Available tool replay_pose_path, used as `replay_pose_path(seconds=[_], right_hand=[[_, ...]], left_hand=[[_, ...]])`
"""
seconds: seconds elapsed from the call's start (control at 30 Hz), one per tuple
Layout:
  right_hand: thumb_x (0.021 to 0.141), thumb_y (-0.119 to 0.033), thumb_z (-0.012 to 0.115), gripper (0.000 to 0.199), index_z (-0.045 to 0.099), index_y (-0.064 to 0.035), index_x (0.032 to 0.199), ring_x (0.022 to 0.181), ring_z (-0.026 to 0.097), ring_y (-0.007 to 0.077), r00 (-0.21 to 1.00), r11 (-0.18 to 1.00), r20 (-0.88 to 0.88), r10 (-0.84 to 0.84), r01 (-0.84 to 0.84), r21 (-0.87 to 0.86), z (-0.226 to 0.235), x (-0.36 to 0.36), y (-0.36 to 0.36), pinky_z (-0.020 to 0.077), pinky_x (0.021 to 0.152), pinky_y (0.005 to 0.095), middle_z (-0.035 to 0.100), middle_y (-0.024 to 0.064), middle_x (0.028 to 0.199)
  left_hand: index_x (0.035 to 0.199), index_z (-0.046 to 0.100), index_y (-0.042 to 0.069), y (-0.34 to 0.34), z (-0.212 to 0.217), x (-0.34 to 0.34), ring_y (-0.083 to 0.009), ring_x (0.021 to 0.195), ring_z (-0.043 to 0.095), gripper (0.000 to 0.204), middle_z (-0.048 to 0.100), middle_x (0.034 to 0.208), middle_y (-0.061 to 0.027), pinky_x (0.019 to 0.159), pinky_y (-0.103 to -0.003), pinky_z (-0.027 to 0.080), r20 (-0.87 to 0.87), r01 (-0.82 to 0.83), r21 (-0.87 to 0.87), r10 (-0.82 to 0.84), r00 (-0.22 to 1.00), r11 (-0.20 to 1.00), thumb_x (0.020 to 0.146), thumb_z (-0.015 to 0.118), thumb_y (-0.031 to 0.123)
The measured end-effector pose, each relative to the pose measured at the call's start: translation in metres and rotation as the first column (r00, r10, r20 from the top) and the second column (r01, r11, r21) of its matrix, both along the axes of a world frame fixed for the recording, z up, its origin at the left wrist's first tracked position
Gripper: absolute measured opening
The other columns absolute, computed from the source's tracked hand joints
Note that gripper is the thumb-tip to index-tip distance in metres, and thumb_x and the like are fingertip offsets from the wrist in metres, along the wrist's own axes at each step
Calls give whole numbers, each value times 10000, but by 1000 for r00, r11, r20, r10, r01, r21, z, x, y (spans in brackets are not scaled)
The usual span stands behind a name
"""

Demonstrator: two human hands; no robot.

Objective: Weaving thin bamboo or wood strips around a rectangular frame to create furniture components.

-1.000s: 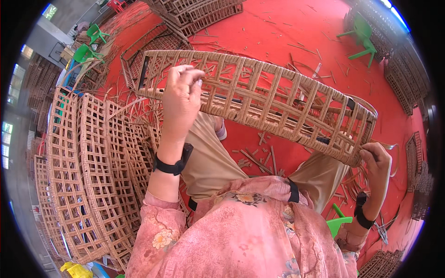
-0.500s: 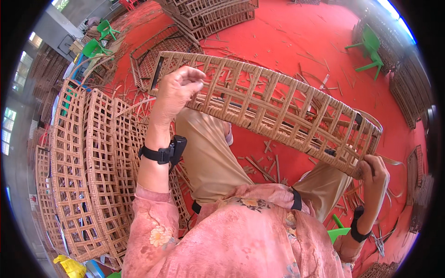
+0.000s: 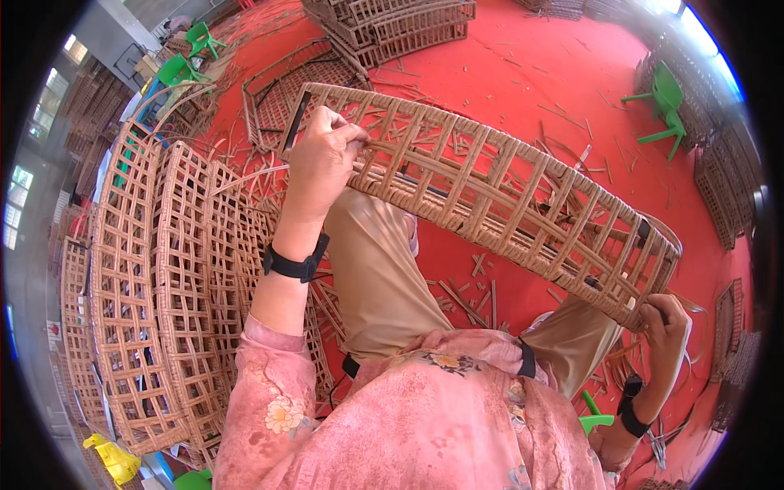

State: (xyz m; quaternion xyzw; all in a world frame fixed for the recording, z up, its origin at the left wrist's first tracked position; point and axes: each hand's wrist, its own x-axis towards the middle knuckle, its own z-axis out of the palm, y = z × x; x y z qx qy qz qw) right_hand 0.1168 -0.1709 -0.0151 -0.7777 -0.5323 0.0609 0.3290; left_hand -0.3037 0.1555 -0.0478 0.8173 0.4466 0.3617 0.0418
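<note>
Across my lap lies a long woven rattan rack (image 3: pixel 482 192), tilted down to the right. Its side is an open lattice with wrapped edges, and black frame bars show inside. My left hand (image 3: pixel 327 151) is closed in a pinch at the rack's upper left part, on what looks like a flat rattan strip (image 3: pixel 392 149) running along the lattice. At the lower right corner, my right hand (image 3: pixel 666 321) is closed on the rack's wrapped edge, its fingertips partly hidden.
Finished lattice panels (image 3: pixel 184 286) lean in a row at my left. Stacked rattan racks (image 3: pixel 400 33) stand ahead, beside an open hexagonal frame (image 3: pixel 298 90). Cut strips litter the red floor (image 3: pixel 523 73). Green chairs (image 3: pixel 665 102) stand far right and far left; a yellow bag (image 3: pixel 114 459) sits lower left.
In the view, the rack and both hands have shifted slightly right. My left fingers have gone from a loose curl above the lattice to a pinch at the strip. My right hand keeps its hold.
</note>
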Motion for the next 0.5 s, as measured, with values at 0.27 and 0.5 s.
replay_pose_path(seconds=[0.27,0.5], right_hand=[[862,-1,663,84,670,70,906,641,562,92,969,993,-217,-115,108,-46,1,-12,4,466,568,257,625,57,752],[883,-101,728,134,679,23,874,573,506,61,966,965,7,-258,257,50,-17,-26,23,406,521,219,598,7,670]], left_hand=[[1354,601,104,23,-5,-28,-169,824,689,480,687,1138,-153,734,-338,547,238,188,-351,-106,965,917,899,748,144],[1138,699,-21,29,6,-18,-64,792,645,288,727,956,-38,722,-228,519,419,213,-585,66,906,783,899,771,123]])
